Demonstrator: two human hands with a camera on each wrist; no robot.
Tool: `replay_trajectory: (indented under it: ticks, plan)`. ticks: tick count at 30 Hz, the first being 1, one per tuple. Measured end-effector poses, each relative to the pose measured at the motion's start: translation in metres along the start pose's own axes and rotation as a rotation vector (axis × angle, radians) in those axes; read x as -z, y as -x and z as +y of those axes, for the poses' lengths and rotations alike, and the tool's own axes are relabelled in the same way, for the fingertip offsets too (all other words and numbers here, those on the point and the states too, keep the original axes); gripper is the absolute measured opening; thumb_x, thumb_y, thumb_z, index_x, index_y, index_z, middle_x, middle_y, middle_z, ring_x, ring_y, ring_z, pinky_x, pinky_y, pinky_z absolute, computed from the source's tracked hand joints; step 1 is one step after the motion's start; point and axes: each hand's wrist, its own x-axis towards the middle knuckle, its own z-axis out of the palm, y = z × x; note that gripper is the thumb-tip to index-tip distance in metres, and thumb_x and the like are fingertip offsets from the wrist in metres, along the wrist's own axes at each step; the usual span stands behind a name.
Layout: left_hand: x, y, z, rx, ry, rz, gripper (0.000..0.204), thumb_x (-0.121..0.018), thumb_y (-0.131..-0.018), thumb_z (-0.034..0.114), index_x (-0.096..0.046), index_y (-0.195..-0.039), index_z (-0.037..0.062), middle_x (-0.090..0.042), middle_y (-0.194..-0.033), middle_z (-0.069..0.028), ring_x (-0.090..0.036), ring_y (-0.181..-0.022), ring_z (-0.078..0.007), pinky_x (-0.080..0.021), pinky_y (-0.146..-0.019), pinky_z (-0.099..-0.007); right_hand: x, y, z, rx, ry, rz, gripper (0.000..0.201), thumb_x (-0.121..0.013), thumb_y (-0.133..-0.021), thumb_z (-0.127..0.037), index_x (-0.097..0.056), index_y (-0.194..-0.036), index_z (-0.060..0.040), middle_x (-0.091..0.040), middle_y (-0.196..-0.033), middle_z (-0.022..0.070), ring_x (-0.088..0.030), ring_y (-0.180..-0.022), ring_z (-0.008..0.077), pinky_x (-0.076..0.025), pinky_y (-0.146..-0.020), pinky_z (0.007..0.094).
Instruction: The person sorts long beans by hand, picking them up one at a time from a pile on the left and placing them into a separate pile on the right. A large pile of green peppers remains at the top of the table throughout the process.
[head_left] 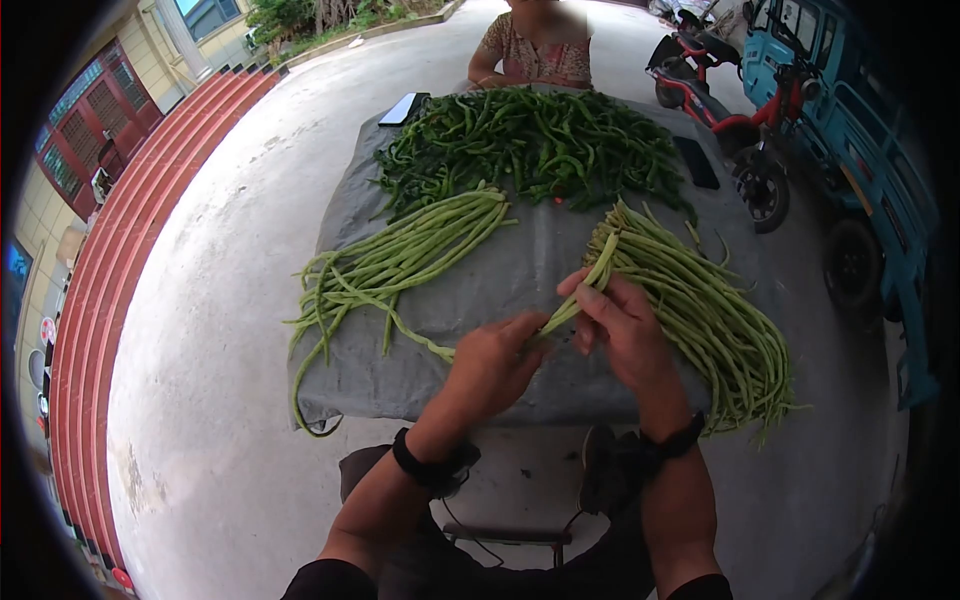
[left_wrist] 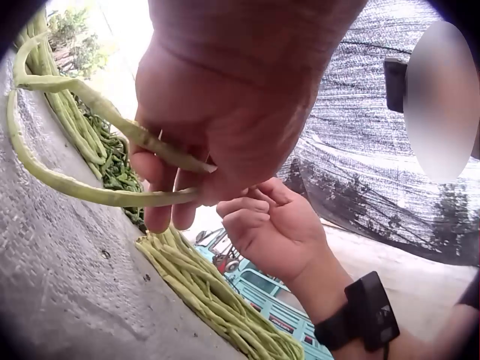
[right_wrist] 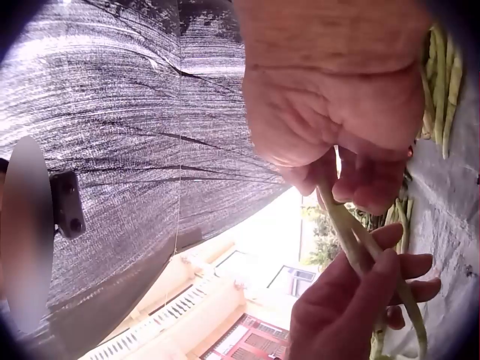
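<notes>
My left hand (head_left: 488, 368) grips a couple of green long beans (head_left: 564, 314) in front of me, above the grey cloth (head_left: 520, 385). Thumb and fingers of my right hand (head_left: 630, 330) pinch the same beans near their upper ends. In the left wrist view, the beans (left_wrist: 94, 196) trail out of the left hand in a loop. Left of my hands lies a loose bundle of long beans (head_left: 420, 245). A thicker bundle (head_left: 715, 315) lies beside my right hand, its ends gathered toward the middle of the cloth.
A wide heap of green peppers (head_left: 530, 140) covers the far side of the table. Dark phone (head_left: 697, 163) and another phone (head_left: 404, 109) flank it. One person (head_left: 535, 50) sits opposite. A red scooter (head_left: 715, 90) and blue three-wheeler (head_left: 860, 140) stand right, red steps (head_left: 130, 250) left.
</notes>
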Motion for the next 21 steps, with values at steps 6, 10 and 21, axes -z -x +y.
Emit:
replay_trajectory:
  ticks: [6,10,21]
  plan:
    - [-0.002,0.002,0.005,0.010,-0.157,0.020,0.025,-0.073,-0.089,0.012,-0.072,-0.114,0.0072,-0.076,-0.092,-0.0152,-0.073,-0.080,-0.0391,-0.056,-0.069,-0.0481,0.003,0.000,0.001,0.017,0.038,0.059,0.027,-0.060,-0.111,-0.026,-0.071,-0.119,-0.0024,-0.056,-0.073,-0.0029,-0.054,-0.061,0.0048,-0.048,-0.056,0.0245]
    - [0.001,0.003,0.006,0.018,-0.202,0.018,0.025,-0.072,-0.088,0.011,-0.072,-0.113,0.0075,-0.075,-0.093,-0.0155,-0.073,-0.078,-0.0390,-0.057,-0.068,-0.0481,0.004,0.000,0.000,0.044,0.045,0.070,0.027,-0.060,-0.111,-0.025,-0.071,-0.120,-0.0022,-0.055,-0.073,-0.0031,-0.053,-0.061,0.0044,-0.048,-0.056,0.0247]
    - [0.006,0.005,-0.013,0.014,-0.299,0.006,0.023,-0.068,-0.088,0.012,-0.068,-0.111,0.0068,-0.073,-0.090,-0.0156,-0.071,-0.078,-0.0416,-0.055,-0.069,-0.0519,0.001,-0.001,0.001,0.094,0.037,0.199,0.021,-0.062,-0.110,-0.022,-0.070,-0.115,-0.0024,-0.053,-0.074,-0.0034,-0.049,-0.062,0.0045,-0.048,-0.056,0.0266]
